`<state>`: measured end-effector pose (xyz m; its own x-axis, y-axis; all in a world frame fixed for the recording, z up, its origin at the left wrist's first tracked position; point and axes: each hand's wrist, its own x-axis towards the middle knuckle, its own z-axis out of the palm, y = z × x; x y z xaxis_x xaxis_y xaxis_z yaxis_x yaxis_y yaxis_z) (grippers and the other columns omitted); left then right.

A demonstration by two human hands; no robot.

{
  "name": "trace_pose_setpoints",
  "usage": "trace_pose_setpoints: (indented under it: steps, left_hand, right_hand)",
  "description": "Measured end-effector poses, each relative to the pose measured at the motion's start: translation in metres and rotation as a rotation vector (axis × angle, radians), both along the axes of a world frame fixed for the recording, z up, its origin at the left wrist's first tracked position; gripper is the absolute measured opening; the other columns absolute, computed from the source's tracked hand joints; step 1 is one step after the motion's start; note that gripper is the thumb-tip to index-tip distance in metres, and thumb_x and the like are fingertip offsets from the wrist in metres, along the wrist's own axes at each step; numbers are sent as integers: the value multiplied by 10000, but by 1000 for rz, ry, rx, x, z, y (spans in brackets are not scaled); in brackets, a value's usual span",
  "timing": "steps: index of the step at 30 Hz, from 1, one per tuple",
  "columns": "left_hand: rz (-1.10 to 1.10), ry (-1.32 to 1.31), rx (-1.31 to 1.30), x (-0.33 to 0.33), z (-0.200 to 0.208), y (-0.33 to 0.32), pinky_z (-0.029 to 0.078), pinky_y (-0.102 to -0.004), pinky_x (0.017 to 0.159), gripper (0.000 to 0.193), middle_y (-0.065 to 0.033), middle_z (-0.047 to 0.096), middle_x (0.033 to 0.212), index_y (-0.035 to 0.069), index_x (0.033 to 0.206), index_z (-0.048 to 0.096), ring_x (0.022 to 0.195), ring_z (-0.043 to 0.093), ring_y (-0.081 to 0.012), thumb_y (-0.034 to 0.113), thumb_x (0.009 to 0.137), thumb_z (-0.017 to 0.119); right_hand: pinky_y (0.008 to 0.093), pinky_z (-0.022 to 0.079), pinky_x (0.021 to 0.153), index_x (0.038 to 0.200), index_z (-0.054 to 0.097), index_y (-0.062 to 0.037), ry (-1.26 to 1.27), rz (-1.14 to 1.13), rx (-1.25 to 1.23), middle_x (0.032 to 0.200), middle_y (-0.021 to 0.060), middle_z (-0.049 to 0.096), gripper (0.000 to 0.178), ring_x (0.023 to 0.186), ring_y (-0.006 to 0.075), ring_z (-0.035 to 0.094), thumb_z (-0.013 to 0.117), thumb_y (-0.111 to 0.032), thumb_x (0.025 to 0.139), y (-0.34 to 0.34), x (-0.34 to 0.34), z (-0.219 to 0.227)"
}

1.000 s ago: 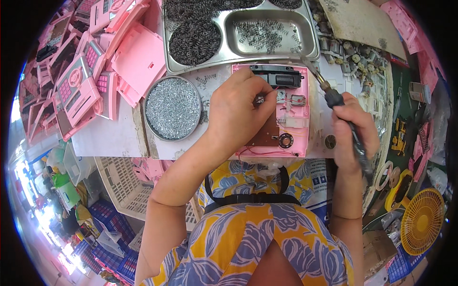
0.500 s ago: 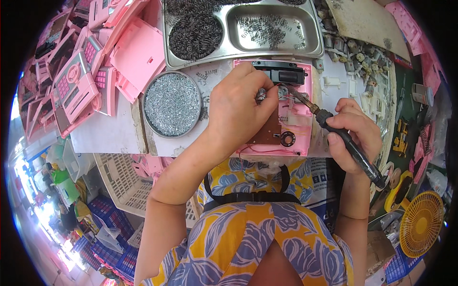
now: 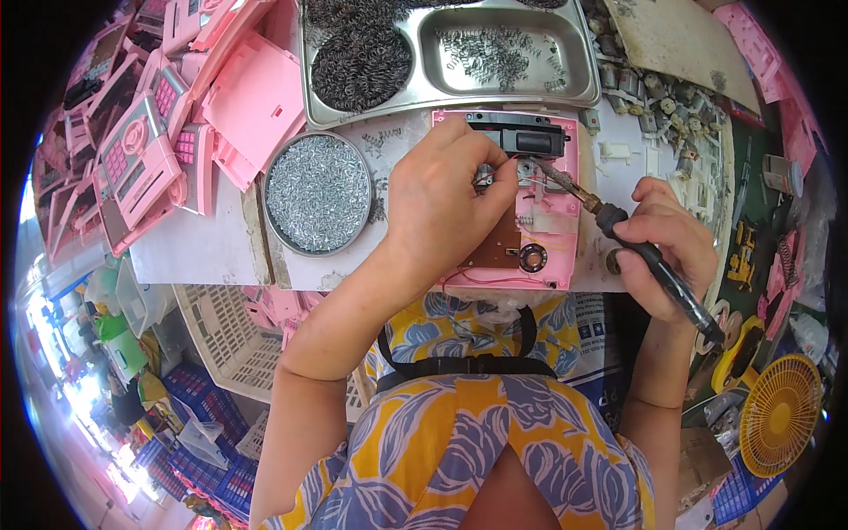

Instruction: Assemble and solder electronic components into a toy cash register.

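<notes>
In front of me lies an open pink plastic housing (image 3: pixel 565 237) with a brown circuit board (image 3: pixel 499 247), a round black part (image 3: pixel 533 257) and a black module (image 3: pixel 537 141) along its far side. My left hand (image 3: pixel 446 190) reaches over it from the left, thumb and forefinger pinched on a thin wire (image 3: pixel 515 157) whose red end shows at the fingertips. A soldering iron (image 3: pixel 654 265) with a black handle is gripped in my right hand (image 3: pixel 667 243). Its tip points up and left among the wires beside my left fingertips; whether it touches is too small to tell.
A round tin of small silvery screws (image 3: pixel 272 212) stands left of the housing. Beyond is a metal tray (image 3: pixel 415 108) of springs. Pink casings (image 3: pixel 146 168) pile up at far left; small motors (image 3: pixel 654 115) and white parts lie at right. A yellow fan (image 3: pixel 779 415) stands lower right.
My right hand has shifted slightly right with the soldering iron, its tip drawn back a little from my left fingertips. A small round item now shows beside my right fingers. My left hand stays put.
</notes>
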<state>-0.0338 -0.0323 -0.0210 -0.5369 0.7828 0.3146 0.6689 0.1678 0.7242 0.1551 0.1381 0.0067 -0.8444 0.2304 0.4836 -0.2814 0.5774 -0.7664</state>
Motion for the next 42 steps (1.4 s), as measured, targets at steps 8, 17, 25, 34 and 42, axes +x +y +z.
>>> trace_pose_setpoints:
  steps: [8,17,25,34,42]
  left_hand:
    - [7,-15,-15,1,-1,-1,461,-352,555,121,-75,570,746,43,773,669,622,578,-230,94,796,776]
    - [33,23,2,4,-4,0,477,-357,532,133,-74,578,757,57,766,661,600,592,-236,80,773,792]
    - [50,43,29,5,-8,1,482,-346,521,133,-67,577,751,58,770,664,581,594,-224,71,767,796]
    - [65,97,29,7,-12,1,478,-367,535,144,-73,571,782,75,782,643,600,591,-257,74,771,787]
    - [59,57,16,8,-10,0,464,-381,536,139,-80,562,775,71,783,644,593,576,-263,86,782,783]
  right_hand:
    - [321,420,648,915,708,-7,-132,-35,-73,674,51,607,222,622,195,500,728,-54,699,4,-4,5]
    - [320,422,643,923,712,-17,-136,-6,-95,700,50,629,236,618,202,500,734,-47,690,2,-11,1]
    - [322,424,637,934,718,-25,-109,-18,-89,718,59,639,231,644,208,505,734,-47,704,3,-11,-1]
    - [333,432,664,930,717,-24,-123,-31,-62,736,65,645,218,664,223,511,744,-67,718,3,-11,0]
    - [400,451,775,924,703,8,-74,-48,-49,748,87,649,229,630,233,497,744,-76,715,9,11,3]
